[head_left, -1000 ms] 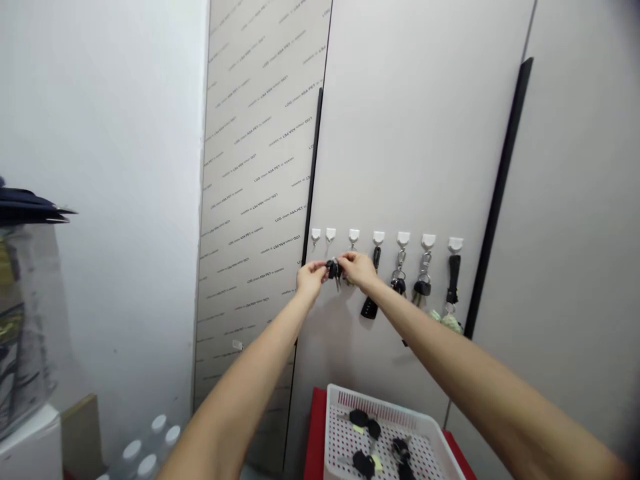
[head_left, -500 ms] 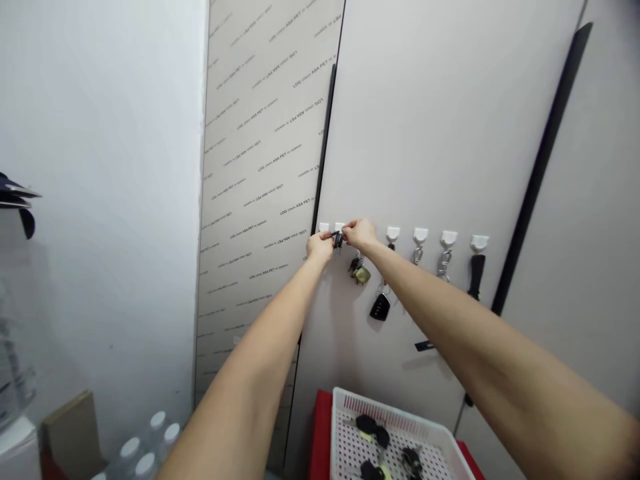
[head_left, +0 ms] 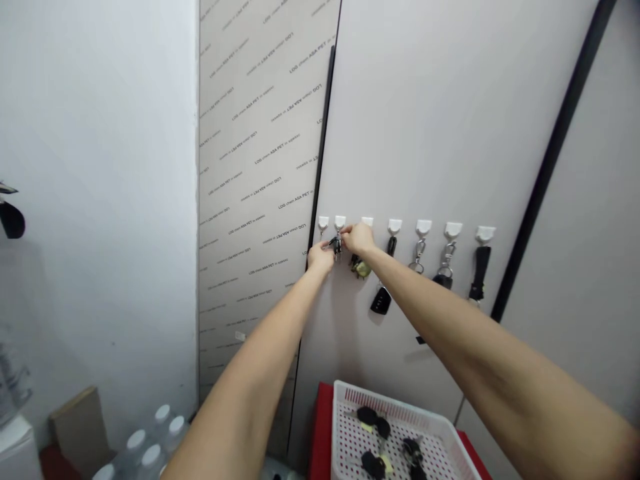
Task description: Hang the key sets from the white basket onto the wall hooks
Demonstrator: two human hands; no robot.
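Observation:
My left hand is closed in a pinch on a small bunch of keys, dark and metallic, just under the second white hook. From the right, my right hand pinches the top of the same bunch, fingertips together. Whether the ring is on the hook cannot be made out. Behind my right hand, a bunch with a yellow-green piece hangs from the third hook, partly hidden. A black car key dangles from the fourth hook.
Further right, metal clips and a black strap hang from more hooks on the pale cabinet door. Below, a white perforated basket with several keys stands on something red. Bottles are grouped at lower left.
My hands and the keys have come slightly down from the second hook, which now shows more fully. The view has shifted a little, baring more of the hanging things on the right.

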